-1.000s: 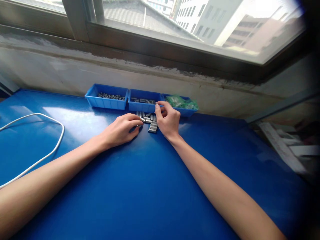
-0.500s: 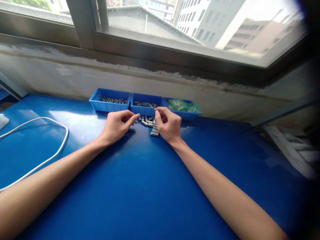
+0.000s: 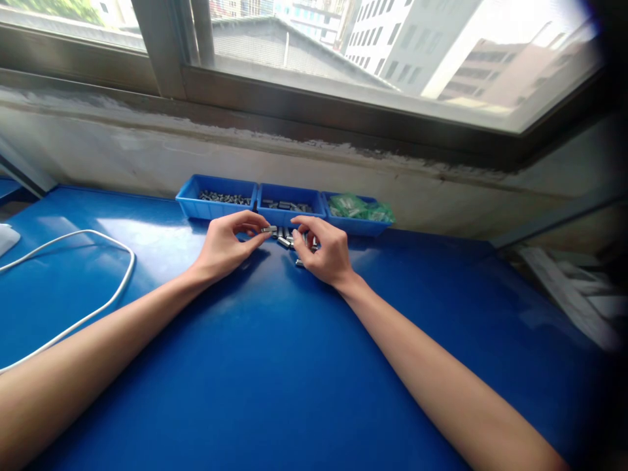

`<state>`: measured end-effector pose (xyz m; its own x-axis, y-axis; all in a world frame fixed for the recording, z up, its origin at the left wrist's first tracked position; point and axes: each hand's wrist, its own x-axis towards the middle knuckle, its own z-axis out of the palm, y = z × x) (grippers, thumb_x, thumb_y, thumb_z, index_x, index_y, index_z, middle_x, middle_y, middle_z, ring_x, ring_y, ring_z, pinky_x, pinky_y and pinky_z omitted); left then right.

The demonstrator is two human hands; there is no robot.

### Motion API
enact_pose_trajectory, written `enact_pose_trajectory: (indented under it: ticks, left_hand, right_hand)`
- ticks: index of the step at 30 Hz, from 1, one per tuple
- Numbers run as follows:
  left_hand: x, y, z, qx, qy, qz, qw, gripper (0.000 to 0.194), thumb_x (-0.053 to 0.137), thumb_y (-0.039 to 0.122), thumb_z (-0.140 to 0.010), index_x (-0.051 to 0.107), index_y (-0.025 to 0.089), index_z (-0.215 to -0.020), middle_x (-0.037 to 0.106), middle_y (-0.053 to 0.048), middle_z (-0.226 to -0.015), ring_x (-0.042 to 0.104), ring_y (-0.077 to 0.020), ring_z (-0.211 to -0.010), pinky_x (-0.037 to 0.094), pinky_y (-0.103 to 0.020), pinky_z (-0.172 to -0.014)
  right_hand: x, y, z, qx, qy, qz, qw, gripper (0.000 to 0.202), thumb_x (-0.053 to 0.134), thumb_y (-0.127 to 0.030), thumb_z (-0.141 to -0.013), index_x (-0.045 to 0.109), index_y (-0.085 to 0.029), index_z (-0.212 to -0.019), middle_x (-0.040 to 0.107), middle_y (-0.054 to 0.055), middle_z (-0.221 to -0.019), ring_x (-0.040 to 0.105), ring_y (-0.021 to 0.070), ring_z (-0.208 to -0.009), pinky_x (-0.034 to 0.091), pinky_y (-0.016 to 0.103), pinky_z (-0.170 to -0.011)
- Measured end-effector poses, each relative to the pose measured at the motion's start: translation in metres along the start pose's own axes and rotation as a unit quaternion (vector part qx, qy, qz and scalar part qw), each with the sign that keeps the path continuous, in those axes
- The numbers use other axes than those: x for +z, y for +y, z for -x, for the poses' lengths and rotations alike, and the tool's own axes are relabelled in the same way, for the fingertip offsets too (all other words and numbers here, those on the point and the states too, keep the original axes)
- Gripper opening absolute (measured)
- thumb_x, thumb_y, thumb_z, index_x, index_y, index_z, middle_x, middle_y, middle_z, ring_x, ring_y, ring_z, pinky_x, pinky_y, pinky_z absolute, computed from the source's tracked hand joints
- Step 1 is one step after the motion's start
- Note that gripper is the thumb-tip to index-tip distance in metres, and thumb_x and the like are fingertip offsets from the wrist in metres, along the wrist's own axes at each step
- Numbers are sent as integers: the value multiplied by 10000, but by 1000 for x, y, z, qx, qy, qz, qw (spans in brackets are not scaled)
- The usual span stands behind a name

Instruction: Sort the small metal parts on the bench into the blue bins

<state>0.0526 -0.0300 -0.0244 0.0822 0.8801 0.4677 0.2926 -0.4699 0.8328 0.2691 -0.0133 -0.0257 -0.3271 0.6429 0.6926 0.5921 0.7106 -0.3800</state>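
Left hand (image 3: 226, 241) clamped on a metal piece (image 3: 269, 229), right hand (image 3: 324, 250) over the loose pieces (image 3: 284, 242), thumb and forefinger apart!
Tight quarters at the far edge: blue bins (image 3: 280, 214) sit just behind, wall (image 3: 235, 145) and bright window (image 3: 304, 59) beyond; nearer, broad blue tabletop (image 3: 289, 373) spreads out, white cable (image 3: 128, 267) looping at left.

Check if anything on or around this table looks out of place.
Mildly, yes: the green plastic bulges over the rim of the right blue bin, and small metal pieces lie loose on the table in front of the middle bin. The plaster under the window looks ragged.
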Motion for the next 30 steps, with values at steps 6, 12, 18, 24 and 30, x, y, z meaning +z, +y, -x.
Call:
enact_pose_trajectory:
  ticks: [6,12,18,24,30]
  left_hand:
    - [0,0,0,-18,-14,36,999,372,821,485,-763,717,154,-899,767,-81,-911,727,-205,-825,600,-323,-793]
    - [-2,5,0,-51,-63,43,996,415,792,540,-782,686,157,-901,773,-78,-878,752,-224,-820,589,-272,-707]
    - [2,7,3,14,-42,-78,996,331,649,473,-931,641,171,-1067,771,-75,-948,747,-208,-867,581,-287,-783]
    - [12,12,6,285,-172,-303,893,328,546,322,-1002,631,156,-1271,676,-138,-1312,595,-294,-1222,492,-447,-1033]
    - [13,9,5,314,-236,-324,861,329,473,301,-1039,653,189,-1291,629,-99,-1409,506,-310,-1332,460,-473,-1059]
  right_hand:
    - [-1,-1,1,-79,-44,4,996,284,616,-283,-923,669,-213,-1194,734,76,-1057,679,210,-921,548,356,-883]
    - [4,1,1,-93,-47,-19,994,194,604,-331,-981,714,-211,-1088,751,75,-1037,697,190,-910,557,337,-868]
    - [6,4,-1,-52,20,-2,998,207,586,-356,-993,725,-204,-1021,751,68,-954,687,186,-823,542,322,-808]
    - [4,17,-5,161,140,31,976,350,552,-495,-981,737,-201,-945,733,33,-750,651,177,-619,503,295,-652]
    - [7,23,-5,224,121,11,967,384,555,-531,-960,750,-202,-992,746,40,-699,712,215,-661,509,294,-650]
